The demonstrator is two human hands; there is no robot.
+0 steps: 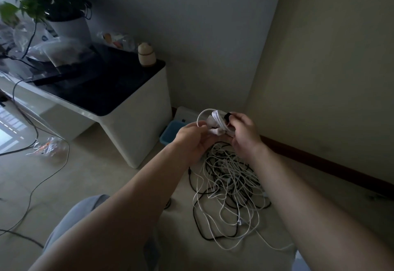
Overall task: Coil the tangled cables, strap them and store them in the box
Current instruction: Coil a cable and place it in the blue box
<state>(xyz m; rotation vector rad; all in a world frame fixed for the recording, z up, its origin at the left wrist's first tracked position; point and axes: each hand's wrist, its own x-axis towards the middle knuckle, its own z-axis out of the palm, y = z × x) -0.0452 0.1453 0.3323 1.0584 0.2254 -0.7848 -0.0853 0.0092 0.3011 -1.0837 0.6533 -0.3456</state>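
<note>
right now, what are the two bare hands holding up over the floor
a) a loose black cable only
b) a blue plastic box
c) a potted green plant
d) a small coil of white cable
d: the left hand and right hand both grip the small coil of white cable above the tangle of white and black cables; the blue plastic box sits on the floor beyond them.

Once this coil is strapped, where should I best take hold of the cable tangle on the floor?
Probably at the white strand that runs out of the tangle toward the near right. It lies alone on the floor, with no cable crossing it, so pinch it from above, from your own side. Its end is hidden behind the right forearm.
</note>
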